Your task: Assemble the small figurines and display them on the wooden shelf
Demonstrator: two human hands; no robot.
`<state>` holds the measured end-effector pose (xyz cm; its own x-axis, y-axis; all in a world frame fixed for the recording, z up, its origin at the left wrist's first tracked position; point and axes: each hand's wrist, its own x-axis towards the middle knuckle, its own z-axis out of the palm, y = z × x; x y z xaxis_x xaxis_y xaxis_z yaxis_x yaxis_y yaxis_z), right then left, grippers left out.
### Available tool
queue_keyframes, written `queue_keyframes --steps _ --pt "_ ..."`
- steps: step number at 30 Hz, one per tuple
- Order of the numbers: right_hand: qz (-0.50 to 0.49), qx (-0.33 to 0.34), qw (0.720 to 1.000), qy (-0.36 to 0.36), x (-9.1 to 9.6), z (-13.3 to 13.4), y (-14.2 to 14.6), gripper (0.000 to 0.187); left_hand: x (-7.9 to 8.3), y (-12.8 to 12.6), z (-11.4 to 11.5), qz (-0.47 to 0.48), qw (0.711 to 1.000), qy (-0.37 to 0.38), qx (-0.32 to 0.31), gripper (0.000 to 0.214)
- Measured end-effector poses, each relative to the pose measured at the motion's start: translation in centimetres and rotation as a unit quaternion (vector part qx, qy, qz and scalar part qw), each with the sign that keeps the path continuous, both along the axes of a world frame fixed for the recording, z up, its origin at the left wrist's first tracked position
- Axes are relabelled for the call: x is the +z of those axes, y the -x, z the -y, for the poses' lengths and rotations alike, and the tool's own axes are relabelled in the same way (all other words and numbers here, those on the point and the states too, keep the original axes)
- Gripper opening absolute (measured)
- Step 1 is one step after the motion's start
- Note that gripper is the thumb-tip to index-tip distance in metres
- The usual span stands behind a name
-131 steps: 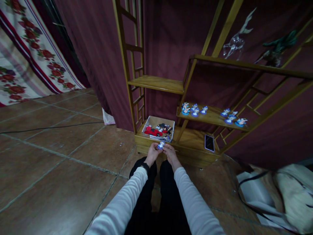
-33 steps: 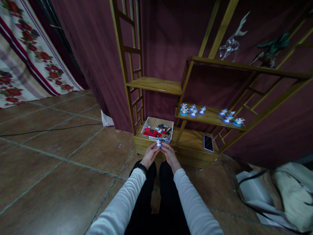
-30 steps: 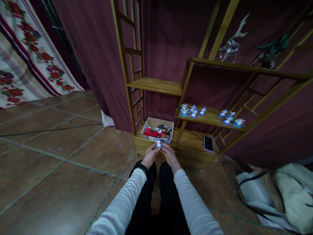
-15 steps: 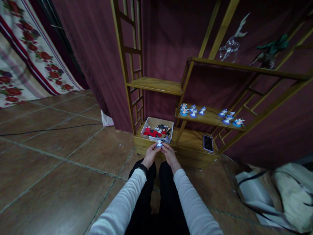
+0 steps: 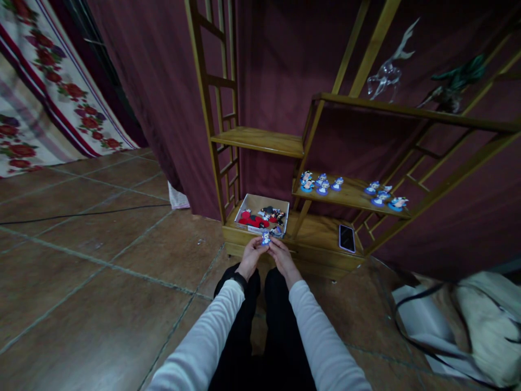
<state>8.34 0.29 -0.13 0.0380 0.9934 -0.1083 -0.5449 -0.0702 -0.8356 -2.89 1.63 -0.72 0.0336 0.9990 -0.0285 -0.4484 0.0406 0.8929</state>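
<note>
A small white-and-purple figurine [image 5: 266, 238] is pinched between the fingertips of both hands, just in front of the shelf unit. My left hand [image 5: 252, 256] grips it from the left, and my right hand [image 5: 281, 256] closes on it from the right. Right behind it sits an open cardboard box [image 5: 260, 202] holding red, black and white toy pieces [image 5: 253, 219]. Similar figurines [image 5: 323, 187] stand in a group on the middle shelf [image 5: 350, 193], with another cluster [image 5: 379, 199] farther right on the same board.
A phone [image 5: 347, 239] lies on the lowest board. Higher up stand a clear deer ornament [image 5: 385, 79] and a dark green statue [image 5: 451, 87]. Bags [image 5: 484, 320] rest on the floor at right. A black cable [image 5: 85, 215] crosses the tiles at left.
The figurine has turned slightly between my fingertips. Both hands stay almost in the same place, and the view has shifted very little.
</note>
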Motion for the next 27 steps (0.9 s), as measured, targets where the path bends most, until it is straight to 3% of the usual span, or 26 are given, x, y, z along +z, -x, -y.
queue_keyframes --steps 27 --pt "-0.017 -0.011 1.0 0.004 -0.9 -0.3 -0.3 0.026 0.7 -0.2 0.6 -0.061 0.998 0.0 0.022 0.038"
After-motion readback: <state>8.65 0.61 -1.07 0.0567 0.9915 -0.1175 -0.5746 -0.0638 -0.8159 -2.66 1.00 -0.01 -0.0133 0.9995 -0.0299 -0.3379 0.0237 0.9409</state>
